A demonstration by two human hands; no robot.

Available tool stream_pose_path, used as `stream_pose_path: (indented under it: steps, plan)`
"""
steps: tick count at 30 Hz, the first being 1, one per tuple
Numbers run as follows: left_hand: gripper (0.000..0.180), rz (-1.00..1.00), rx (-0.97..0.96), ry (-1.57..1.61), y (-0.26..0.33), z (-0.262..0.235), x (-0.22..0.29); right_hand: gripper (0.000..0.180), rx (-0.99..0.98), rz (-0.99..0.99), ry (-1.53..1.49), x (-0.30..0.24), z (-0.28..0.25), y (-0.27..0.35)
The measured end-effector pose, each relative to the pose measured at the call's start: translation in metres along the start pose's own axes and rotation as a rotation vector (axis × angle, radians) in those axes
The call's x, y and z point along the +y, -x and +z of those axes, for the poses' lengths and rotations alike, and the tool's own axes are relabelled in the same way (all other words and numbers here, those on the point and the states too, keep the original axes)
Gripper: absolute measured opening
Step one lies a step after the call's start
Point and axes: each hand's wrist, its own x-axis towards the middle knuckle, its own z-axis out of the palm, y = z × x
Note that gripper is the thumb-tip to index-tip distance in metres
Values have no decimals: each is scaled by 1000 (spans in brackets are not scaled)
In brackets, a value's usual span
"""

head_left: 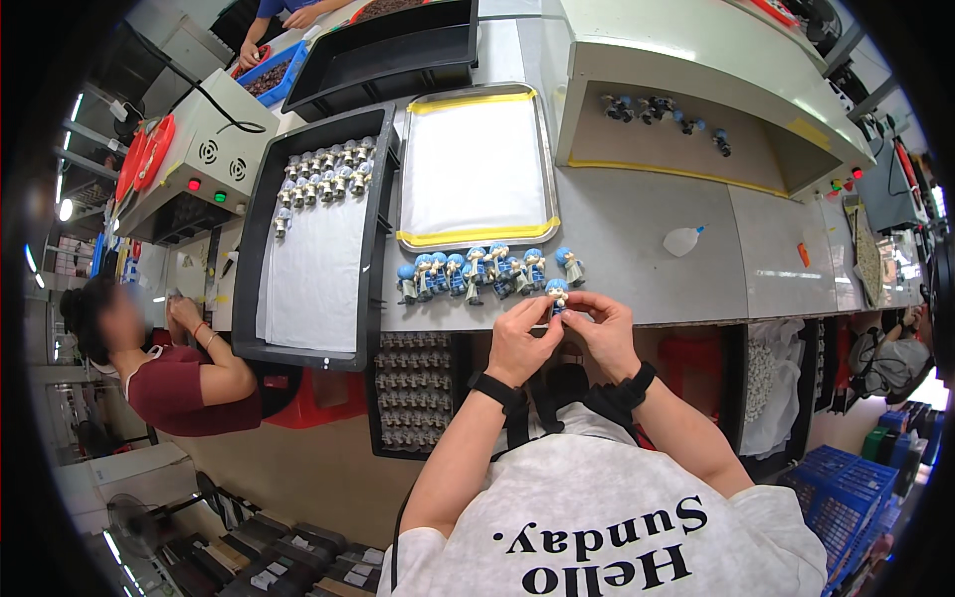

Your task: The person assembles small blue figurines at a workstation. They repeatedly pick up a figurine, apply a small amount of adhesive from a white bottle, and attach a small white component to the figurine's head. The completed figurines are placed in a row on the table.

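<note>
The left hand [519, 338] and the right hand [600, 333] meet at the near edge of the grey table [647, 269]. Both pinch one small blue-capped figurine [558, 294] between their fingertips; the figurine stands upright, its cap protruding above the fingers, its lower body hidden by them. A row of similar figurines [477, 272] stands just beyond, along the same edge. A black tray [257, 219] of unpainted figures lies at the left edge, a metal tray [476, 167] beside it.
</note>
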Motion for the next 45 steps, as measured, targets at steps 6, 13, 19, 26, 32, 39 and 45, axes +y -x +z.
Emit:
stream_pose_path:
  steps: [6, 13, 19, 26, 32, 39, 45]
  plan:
    - [25, -88, 2, 57, 2, 1, 1, 23, -17, -17, 24, 4, -3, -2]
    - [25, -165, 48, 140, 8, 4, -4, 23, -46, -19, 40, 7, -4, -3]
    - [24, -292, 64, 229, 10, 7, -8, 24, -48, -9, 24, 6, -3, -3]
    - [22, -331, 69, 265, 8, 11, -7, 24, -51, -41, 33, 11, -6, -4]
    - [18, -237, 140, 157, 5, 13, -4, 24, -55, -62, 29, 8, -4, -3]
    - [15, -132, 147, 92, 3, 10, 0, 23, -66, -110, 6, 14, -4, -3]
    - [13, -106, 147, 73, 3, 10, 1, 24, -56, -120, -5, 17, -5, -2]
